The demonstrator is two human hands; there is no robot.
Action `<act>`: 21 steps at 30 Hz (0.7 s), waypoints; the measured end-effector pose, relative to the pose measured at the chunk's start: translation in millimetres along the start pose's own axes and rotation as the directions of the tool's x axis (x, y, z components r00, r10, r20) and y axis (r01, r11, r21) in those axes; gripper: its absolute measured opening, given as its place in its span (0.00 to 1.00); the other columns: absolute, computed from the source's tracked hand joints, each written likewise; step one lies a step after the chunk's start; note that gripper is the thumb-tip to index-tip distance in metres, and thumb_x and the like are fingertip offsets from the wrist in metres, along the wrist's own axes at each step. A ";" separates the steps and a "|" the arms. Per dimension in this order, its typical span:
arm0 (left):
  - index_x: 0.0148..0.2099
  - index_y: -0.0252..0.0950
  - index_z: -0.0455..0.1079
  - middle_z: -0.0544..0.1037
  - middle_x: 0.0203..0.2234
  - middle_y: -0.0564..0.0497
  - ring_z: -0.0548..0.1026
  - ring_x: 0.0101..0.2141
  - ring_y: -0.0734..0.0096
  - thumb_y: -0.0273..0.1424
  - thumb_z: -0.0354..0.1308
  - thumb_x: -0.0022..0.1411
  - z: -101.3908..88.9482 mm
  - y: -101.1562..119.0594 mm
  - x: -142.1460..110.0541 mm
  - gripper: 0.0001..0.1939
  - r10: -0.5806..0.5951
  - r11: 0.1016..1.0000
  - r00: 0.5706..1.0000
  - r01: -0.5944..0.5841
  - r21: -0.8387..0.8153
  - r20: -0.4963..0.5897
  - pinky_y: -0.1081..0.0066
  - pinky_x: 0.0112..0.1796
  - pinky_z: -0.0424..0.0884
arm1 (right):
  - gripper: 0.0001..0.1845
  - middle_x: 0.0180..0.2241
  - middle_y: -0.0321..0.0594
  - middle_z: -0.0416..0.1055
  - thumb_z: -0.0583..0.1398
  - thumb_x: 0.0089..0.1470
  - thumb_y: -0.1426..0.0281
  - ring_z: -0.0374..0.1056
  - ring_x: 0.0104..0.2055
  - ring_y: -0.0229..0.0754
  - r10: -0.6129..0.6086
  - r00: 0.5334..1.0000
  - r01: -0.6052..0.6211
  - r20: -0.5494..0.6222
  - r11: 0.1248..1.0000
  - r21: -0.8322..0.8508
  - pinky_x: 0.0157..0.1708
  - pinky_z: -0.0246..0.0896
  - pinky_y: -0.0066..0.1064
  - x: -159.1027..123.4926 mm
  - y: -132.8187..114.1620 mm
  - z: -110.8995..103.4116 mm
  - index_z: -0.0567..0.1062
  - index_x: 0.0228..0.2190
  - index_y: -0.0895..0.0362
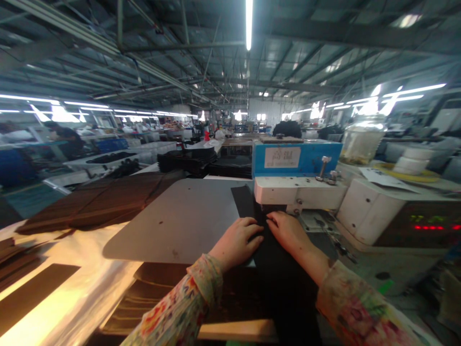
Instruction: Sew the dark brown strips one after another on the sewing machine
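A long black strip of material point(248, 202) lies across the grey machine table point(180, 221) and runs under the white and blue machine head point(297, 178). My left hand point(239, 240) rests flat on the strip's left edge, fingers stretched forward and together. Just to its right, my right hand point(288, 230) lies on the strip too, its fingers pointing left toward the machine's foot. Both hands press the strip down close in front of the machine head. Neither hand grips anything.
Stacks of dark brown pieces point(97, 202) lie to the left, with more black pieces point(201, 161) behind. A control box with red lights point(428, 223) stands at the right, a clear jar point(362, 139) behind it. A person point(68, 139) works far left.
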State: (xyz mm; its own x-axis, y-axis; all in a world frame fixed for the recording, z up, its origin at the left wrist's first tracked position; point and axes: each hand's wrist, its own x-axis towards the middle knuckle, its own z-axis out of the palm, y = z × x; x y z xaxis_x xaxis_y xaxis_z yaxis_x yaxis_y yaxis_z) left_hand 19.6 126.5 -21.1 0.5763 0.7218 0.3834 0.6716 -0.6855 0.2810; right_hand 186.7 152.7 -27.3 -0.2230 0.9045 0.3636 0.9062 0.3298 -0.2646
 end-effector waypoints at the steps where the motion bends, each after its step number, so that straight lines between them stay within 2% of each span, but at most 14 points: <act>1: 0.47 0.36 0.67 0.67 0.45 0.47 0.64 0.46 0.68 0.33 0.48 0.60 -0.1 0.1 0.1 0.14 -0.002 1.000 1.000 0.002 0.001 0.000 0.68 0.49 0.60 | 0.12 0.37 0.42 0.71 0.50 0.53 0.71 0.66 0.39 0.42 0.003 1.000 -0.003 -0.001 1.000 -0.002 0.38 0.56 0.29 0.1 0.0 -0.3 0.71 0.37 0.59; 21: 0.46 0.36 0.67 0.67 0.44 0.47 0.64 0.45 0.67 0.33 0.48 0.60 -0.5 -0.4 0.1 0.14 0.014 1.000 1.000 -0.014 0.005 0.004 0.68 0.48 0.61 | 0.12 0.36 0.41 0.71 0.50 0.53 0.71 0.66 0.38 0.40 -0.017 1.000 0.016 -0.016 0.999 -0.032 0.37 0.56 0.27 -0.2 1.5 2.4 0.71 0.37 0.58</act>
State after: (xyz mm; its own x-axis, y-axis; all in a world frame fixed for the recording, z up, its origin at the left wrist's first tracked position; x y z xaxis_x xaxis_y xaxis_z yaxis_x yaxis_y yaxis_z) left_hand 19.1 126.9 -20.7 0.5876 0.7121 0.3842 0.6654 -0.6954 0.2713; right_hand 187.3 153.6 -29.9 -0.2323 0.8945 0.3820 0.9136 0.3354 -0.2298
